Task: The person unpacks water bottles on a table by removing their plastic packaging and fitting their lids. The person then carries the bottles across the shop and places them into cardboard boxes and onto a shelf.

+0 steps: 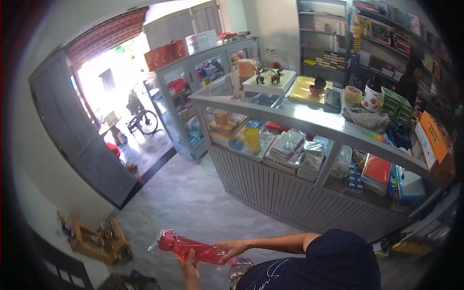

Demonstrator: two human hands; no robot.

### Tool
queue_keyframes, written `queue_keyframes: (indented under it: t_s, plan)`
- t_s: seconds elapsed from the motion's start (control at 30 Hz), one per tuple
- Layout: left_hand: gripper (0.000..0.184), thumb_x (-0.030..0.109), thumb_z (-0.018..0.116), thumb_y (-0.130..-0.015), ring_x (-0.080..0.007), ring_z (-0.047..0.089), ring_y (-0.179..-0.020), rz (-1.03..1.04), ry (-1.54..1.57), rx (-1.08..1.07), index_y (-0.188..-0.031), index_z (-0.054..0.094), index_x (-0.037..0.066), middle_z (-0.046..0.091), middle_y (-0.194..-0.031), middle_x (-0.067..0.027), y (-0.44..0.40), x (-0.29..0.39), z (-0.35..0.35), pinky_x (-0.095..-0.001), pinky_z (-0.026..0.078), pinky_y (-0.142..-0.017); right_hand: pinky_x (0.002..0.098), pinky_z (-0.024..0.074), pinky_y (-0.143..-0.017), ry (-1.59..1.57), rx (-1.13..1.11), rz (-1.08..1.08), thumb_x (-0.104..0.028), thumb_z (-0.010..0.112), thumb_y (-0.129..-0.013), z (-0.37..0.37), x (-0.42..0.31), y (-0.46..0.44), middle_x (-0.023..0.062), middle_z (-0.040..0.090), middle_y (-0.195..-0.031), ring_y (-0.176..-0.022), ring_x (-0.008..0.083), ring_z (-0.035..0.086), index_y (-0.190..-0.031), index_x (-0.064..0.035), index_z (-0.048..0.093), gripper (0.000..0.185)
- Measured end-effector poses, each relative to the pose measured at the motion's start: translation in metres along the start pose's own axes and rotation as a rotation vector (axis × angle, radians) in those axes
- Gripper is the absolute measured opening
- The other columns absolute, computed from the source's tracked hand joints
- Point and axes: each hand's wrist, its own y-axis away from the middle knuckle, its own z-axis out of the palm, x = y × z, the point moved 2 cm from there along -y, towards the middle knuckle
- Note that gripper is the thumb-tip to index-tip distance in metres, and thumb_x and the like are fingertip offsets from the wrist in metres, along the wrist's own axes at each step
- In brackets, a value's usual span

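A red water bottle (195, 245) in clear crinkled plastic wrap lies nearly level in front of my torso, its cap end pointing left. My right hand (231, 250) is closed around the end nearer my body. From below, my left hand (190, 267) grips the bottle around its middle, with the thumb up against its side. The loose wrap (155, 247) sticks out past the cap. Some of the fingers are hidden behind the bottle. Beside my right hand, close to my dark shirt, is a shiny silvery and pink item (240, 267) whose kind I cannot make out.
A glass display counter (270, 198) with packaged goods stands to my right. A glass cabinet (186, 104) is beyond it, near an open doorway with a bicycle (146, 121) outside. A wooden stand (99, 241) is on the tiled floor at left. Another person (410, 79) is by the shelves.
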Motion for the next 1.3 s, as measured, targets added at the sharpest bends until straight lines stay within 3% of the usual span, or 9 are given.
queue_keyframes:
  t_s: [0.07,0.33,0.47,0.53,0.67,0.8,0.87,1.1,1.3]
  plan:
    - [0.063,0.013,0.076,-0.078,-0.0177,0.06,-0.1,-0.025,0.002,-0.014,-0.132,0.044,0.013,0.059,-0.116,-0.0032,-0.065,0.021,0.005,-0.0334,0.054,-0.081,0.0346,0.0468,-0.089,-0.09,0.077,-0.076,-0.041,0.076,-0.079,-0.035,-0.008,-0.05,0.0141,0.061,-0.116,-0.104,0.0217,0.059,-0.142,-0.0008,0.029,0.089]
    - [0.063,0.016,0.075,-0.08,-0.0177,0.059,-0.104,-0.03,-0.043,-0.254,-0.135,0.043,0.013,0.057,-0.119,-0.004,-0.298,0.093,0.071,-0.0303,0.053,-0.082,0.0304,0.0472,-0.09,0.088,0.339,0.158,-0.035,0.078,-0.078,-0.196,-0.072,-0.167,0.0128,0.062,-0.114,-0.105,0.0193,0.059,-0.141,-0.0016,0.032,0.085]
    - [0.067,0.016,0.073,-0.081,-0.0197,0.054,-0.111,0.028,-0.151,-0.475,-0.138,0.039,0.009,0.052,-0.126,-0.0067,-0.392,0.08,0.093,-0.0342,0.048,-0.092,0.0298,0.0465,-0.092,0.062,0.439,0.162,-0.036,0.078,-0.077,-0.25,-0.011,-0.203,0.0132,0.06,-0.117,-0.108,0.0201,0.058,-0.142,-0.0015,0.032,0.086]
    - [0.064,0.015,0.069,-0.086,-0.0197,0.05,-0.115,-0.017,-0.273,-0.641,-0.142,0.038,0.016,0.051,-0.125,-0.0043,-0.441,0.073,0.106,-0.0389,0.048,-0.092,0.0308,0.0482,-0.088,0.092,0.508,0.271,-0.031,0.083,-0.071,-0.284,0.002,-0.223,0.0106,0.062,-0.111,-0.101,0.0197,0.06,-0.139,-0.0055,0.036,0.087]
    - [0.069,0.008,0.071,-0.083,-0.0168,0.049,-0.112,-0.056,-0.329,-0.761,-0.143,0.037,0.016,0.051,-0.122,-0.0035,-0.544,0.092,0.144,-0.0334,0.047,-0.092,0.0333,0.0431,-0.097,-0.015,0.591,0.248,-0.031,0.084,-0.069,-0.357,0.018,-0.28,0.0127,0.057,-0.122,-0.112,0.0216,0.056,-0.14,-0.0073,0.037,0.088]
    - [0.068,0.006,0.069,-0.084,-0.0201,0.048,-0.119,-0.055,-0.423,-0.769,-0.143,0.036,0.013,0.05,-0.129,-0.006,-0.651,0.119,0.16,-0.036,0.047,-0.094,0.0336,0.0446,-0.093,0.01,0.668,0.154,-0.03,0.083,-0.07,-0.432,0.029,-0.362,0.0128,0.058,-0.118,-0.109,0.0221,0.057,-0.136,-0.0048,0.04,0.082]
    - [0.067,0.005,0.068,-0.084,-0.0214,0.047,-0.122,-0.037,-0.446,-0.809,-0.143,0.036,0.012,0.049,-0.132,-0.0069,-0.704,0.126,0.167,-0.0372,0.047,-0.095,0.034,0.0452,-0.091,-0.041,0.633,-0.065,-0.031,0.083,-0.069,-0.466,0.031,-0.404,0.0129,0.059,-0.114,-0.105,0.0225,0.058,-0.131,-0.0035,0.043,0.079]
    - [0.068,0.007,0.065,-0.085,-0.0236,0.045,-0.125,-0.178,-0.417,-0.824,-0.144,0.032,0.012,0.045,-0.138,-0.0103,-0.838,0.129,0.235,-0.0411,0.042,-0.1,0.0352,0.0463,-0.087,0.278,0.821,0.129,-0.034,0.084,-0.065,-0.579,0.063,-0.466,0.0112,0.06,-0.108,-0.101,0.0202,0.059,-0.128,-0.004,0.046,0.08]
    - [0.071,0.013,0.069,-0.084,-0.0242,0.038,-0.129,-0.166,-0.356,-1.012,-0.144,0.031,0.008,0.038,-0.143,-0.0115,-0.954,0.113,0.309,-0.0403,0.035,-0.105,0.0341,0.0473,-0.086,-0.116,0.995,0.166,-0.031,0.085,-0.066,-0.663,0.065,-0.5,0.0077,0.063,-0.105,-0.1,0.0165,0.059,-0.126,-0.0044,0.049,0.075]
